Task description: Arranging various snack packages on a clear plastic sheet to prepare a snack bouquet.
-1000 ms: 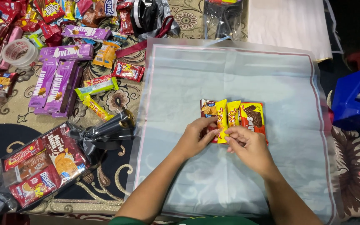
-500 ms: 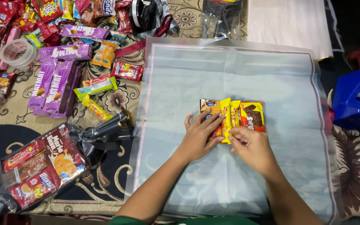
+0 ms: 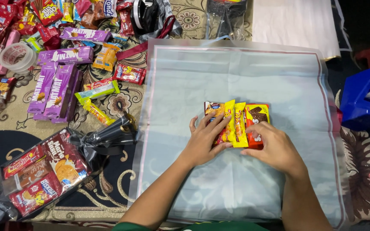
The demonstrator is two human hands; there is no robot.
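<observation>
While both hands (image 3: 204,143) (image 3: 275,147) rest flat, three snack packets (image 3: 236,124) lie side-by-side.

Centre: orange, yellow and red snack packets (image 3: 236,124) side by side. Upper left: purple boxes (image 3: 52,87). Lower left: wrapped bundle of red packets (image 3: 39,171).

Snack packets (image 3: 236,124) under the hands: orange, yellow and red, one showing brown chocolate squares. Plastic sheet (image 3: 236,77): translucent pale blue-grey with a thin pink border line. Carpet (image 3: 120,100): beige with dark floral motifs and black patches edged in gold scrolls. Long boxes (image 3: 54,87): purple with white lettering. Wrapped bundle (image 3: 39,171): red packets, tied with black ribbon. Container (image 3: 360,100): bright blue.
</observation>
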